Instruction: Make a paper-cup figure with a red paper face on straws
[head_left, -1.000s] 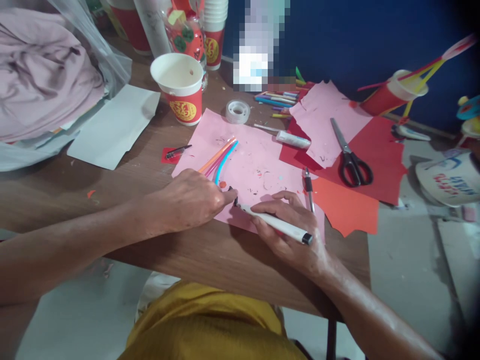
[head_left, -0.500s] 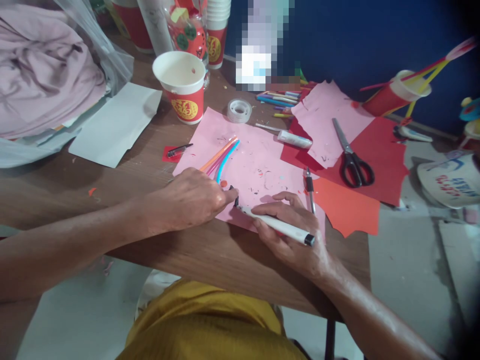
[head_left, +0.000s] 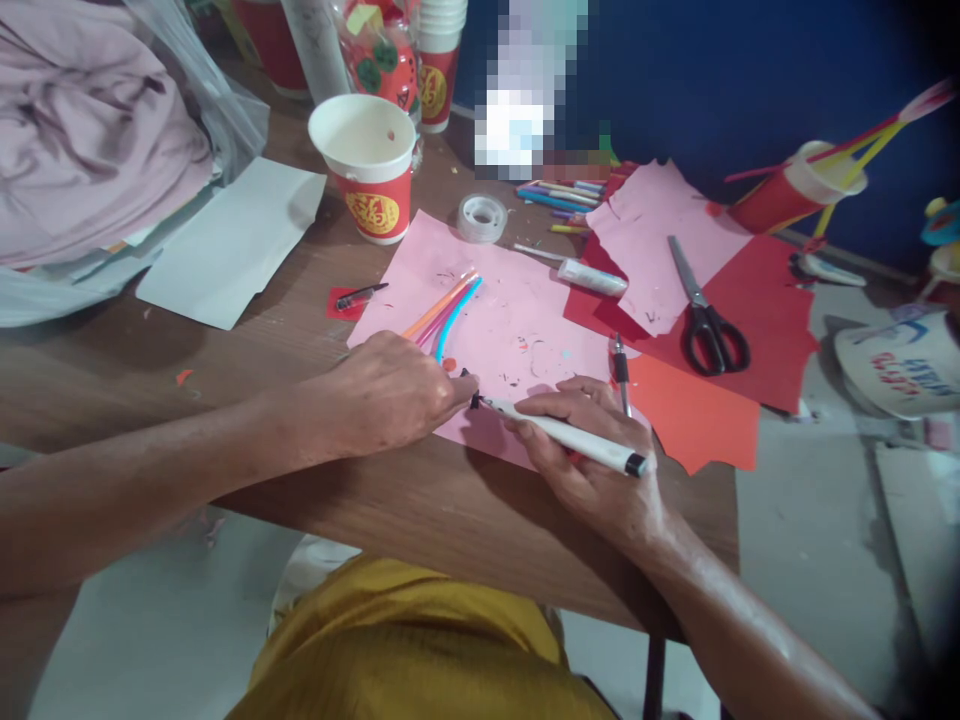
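My left hand (head_left: pixel 397 385) is closed on the pink paper (head_left: pixel 540 310), pinching a small black piece (head_left: pixel 474 398) between thumb and finger. What the piece is I cannot make out. Orange, pink and blue thin sticks (head_left: pixel 450 315) stick out from behind this hand; whether it grips them is hidden. In my right hand (head_left: pixel 592 450) is a white marker pen (head_left: pixel 577 440) with a black end, its tip at or touching the black piece. Just beyond the right fingers lies a ballpoint pen (head_left: pixel 621 370).
Black-handled scissors (head_left: pixel 709 330) lie on red paper (head_left: pixel 772 320) at right, near an orange sheet (head_left: pixel 697 420). A tape roll (head_left: pixel 481 218), a paper cup (head_left: pixel 364 175), a white tube (head_left: pixel 592 277) and grey card (head_left: pixel 240 245) lie farther back. A tilted cup (head_left: pixel 780 190) holds coloured sticks.
My right hand and the marker have shifted slightly up and to the right, the marker's tip staying by the black piece. The left hand keeps its pinch. The view has shifted a little.
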